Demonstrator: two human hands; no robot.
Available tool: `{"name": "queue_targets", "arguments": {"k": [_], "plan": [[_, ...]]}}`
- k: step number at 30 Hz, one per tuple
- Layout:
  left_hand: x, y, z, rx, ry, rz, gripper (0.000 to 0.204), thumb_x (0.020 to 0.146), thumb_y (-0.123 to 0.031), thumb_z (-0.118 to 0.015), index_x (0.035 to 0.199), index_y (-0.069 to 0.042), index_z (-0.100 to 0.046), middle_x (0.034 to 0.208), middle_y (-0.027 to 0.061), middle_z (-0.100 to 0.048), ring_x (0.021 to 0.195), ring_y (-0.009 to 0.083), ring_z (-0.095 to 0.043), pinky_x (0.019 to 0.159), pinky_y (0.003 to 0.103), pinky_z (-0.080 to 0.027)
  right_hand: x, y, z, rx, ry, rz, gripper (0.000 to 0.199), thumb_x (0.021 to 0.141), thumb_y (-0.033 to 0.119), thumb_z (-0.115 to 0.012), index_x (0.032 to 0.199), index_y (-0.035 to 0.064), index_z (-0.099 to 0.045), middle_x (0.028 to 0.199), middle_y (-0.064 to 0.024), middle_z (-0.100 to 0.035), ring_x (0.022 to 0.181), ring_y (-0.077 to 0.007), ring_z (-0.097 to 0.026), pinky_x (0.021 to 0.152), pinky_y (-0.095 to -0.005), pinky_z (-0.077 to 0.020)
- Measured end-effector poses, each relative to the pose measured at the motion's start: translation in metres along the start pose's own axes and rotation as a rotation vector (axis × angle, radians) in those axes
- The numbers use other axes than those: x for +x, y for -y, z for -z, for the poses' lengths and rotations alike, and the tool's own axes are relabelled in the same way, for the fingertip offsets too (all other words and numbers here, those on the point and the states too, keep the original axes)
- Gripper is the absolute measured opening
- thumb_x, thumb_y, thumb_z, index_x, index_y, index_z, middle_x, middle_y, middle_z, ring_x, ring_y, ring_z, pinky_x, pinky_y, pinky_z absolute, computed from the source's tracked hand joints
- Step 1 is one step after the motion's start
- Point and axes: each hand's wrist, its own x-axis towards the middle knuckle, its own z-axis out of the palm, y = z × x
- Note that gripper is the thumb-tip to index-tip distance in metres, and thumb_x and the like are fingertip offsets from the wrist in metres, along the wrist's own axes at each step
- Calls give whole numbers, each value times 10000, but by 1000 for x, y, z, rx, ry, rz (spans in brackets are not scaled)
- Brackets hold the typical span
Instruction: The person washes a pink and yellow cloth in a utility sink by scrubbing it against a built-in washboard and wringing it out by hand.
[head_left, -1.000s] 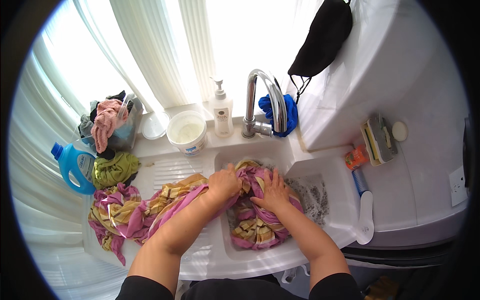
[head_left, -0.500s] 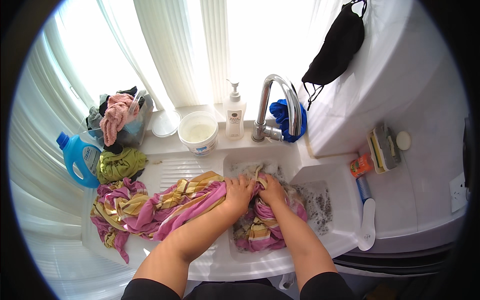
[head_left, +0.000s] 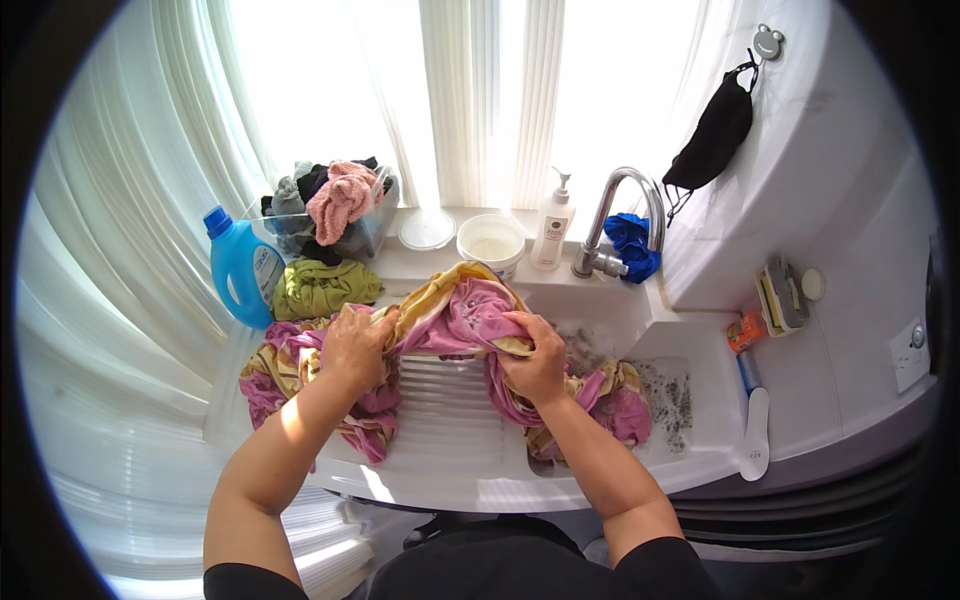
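Note:
A wet cloth striped in pink and yellow stretches between my two hands, its middle lifted above the ribbed washboard. My left hand grips it over the left part of the board, where one bunched end lies. Over the left side of the basin, my right hand is closed on the other part, fingers folded over the fabric. From there the cloth hangs into the sink basin, its far end resting in dark, sudsy water.
Behind the board stand a blue detergent bottle, a green cloth, a clear bin of clothes, a white tub and a pump bottle. The chrome faucet arches near the basin. A brush lies on the right rim.
Both hands have drawn apart; the left moved left onto the washboard. The cloth's middle rose, baring the ridges below, and less of it lies in the basin. The view shifted too.

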Motion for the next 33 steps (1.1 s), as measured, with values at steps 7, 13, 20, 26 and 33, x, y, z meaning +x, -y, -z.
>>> {"name": "queue_targets", "arguments": {"k": [7,13,20,26,33], "plan": [[-49,19,-18,295,-116,1,441,758,-147,-643,1196,-104,-646,870,96,-576,841,264,-578,782,391,-428,-58,22,-71,-283,404,217,380,716,152,-756,1060,71,-617,993,-107,-642,964,-305,-627,869,-380,-492],[-55,-60,-69,-23,-139,-100,706,612,-318,-705,1251,-49,-575,931,76,-562,850,240,-553,766,399,-407,18,-44,-89,16,225,-393,435,824,407,-696,1077,54,-671,965,-180,-674,946,-339,-635,906,-437,-480],[-50,85,-49,-220,-154,-447,716,468,-338,-734,1157,-163,-658,907,66,-552,843,281,-559,769,400,-414,20,-26,-108,-228,926,-328,878,718,713,-670,1280,42,-615,1154,-212,-672,1150,-356,-605,988,-407,-458],[28,38,-74,-750,-155,-63,336,867,-368,-667,1083,-111,-694,1329,175,-571,1248,437,-510,1050,540,-386,16,-45,-82,41,698,-413,683,841,576,-623,1265,41,-625,1339,-256,-554,1260,-385,-504,1077,-490,-354],[-19,-27,-72,-543,61,78,452,863,-478,-625,1144,-129,-682,1120,144,-644,1029,342,-612,897,496,-437,-4,-9,-50,-267,1025,-209,866,701,620,-652,1266,-32,-573,1081,-294,-654,1073,-412,-615,940,-507,-452]]}}
